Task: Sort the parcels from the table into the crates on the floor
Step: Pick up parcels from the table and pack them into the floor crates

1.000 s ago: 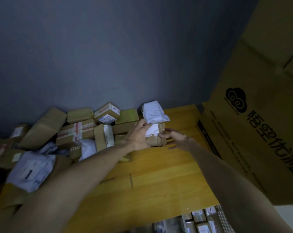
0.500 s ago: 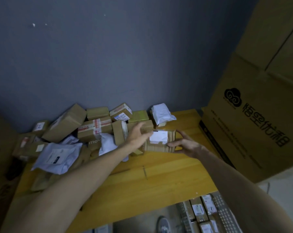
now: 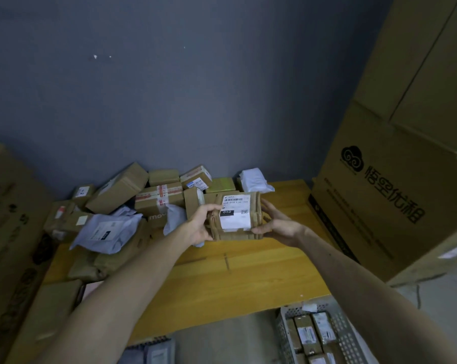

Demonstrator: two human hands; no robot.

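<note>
I hold a small brown cardboard parcel [image 3: 248, 235] above the wooden table [image 3: 248, 279], its white shipping label marked 010 facing me. My left hand [image 3: 201, 224] grips its left end and my right hand [image 3: 277, 224] grips its right end. Behind it, a pile of brown boxes [image 3: 159, 198] and white plastic mailers [image 3: 104, 232] covers the table's back left part. A grey perforated crate [image 3: 345, 337] with several labelled parcels stands on the floor at the lower right. A second crate [image 3: 153, 348] shows partly at the bottom edge.
A large printed cardboard carton [image 3: 395, 200] stands right of the table, with more cartons stacked above it. Another tall carton [image 3: 9, 232] stands at the left. A blue-grey wall is behind the table. A white mailer [image 3: 253, 179] lies at the back.
Both hands have taken the parcel from the pile, lifted it off the table and tilted its label toward me. The view has pulled back, showing more floor and the crates.
</note>
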